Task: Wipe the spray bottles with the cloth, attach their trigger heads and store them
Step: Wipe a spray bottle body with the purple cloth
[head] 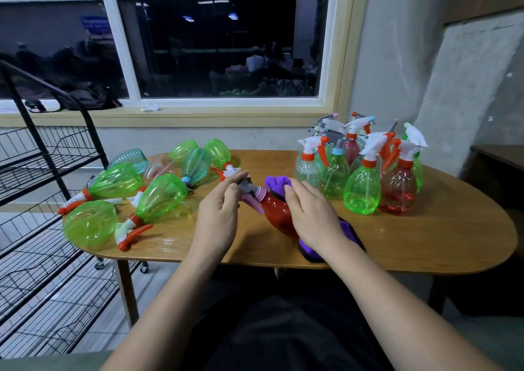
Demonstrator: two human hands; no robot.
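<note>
A red spray bottle (276, 213) lies tilted over the middle of the wooden table (411, 237), its grey and pink trigger head (249, 192) pointing left. My left hand (219, 214) grips that trigger head. My right hand (313, 216) lies over the bottle's body and presses the purple cloth (278, 183) against it; more of the cloth hangs out under the wrist. Several green and clear bottles (163, 195) lie on their sides at the left. Several upright bottles (363, 189) with trigger heads stand at the right.
A black wire rack (54, 155) with several shelves stands left of the table. A window with a sill runs behind, and a concrete wall is at the right. A dark side table (499, 158) sits at the far right.
</note>
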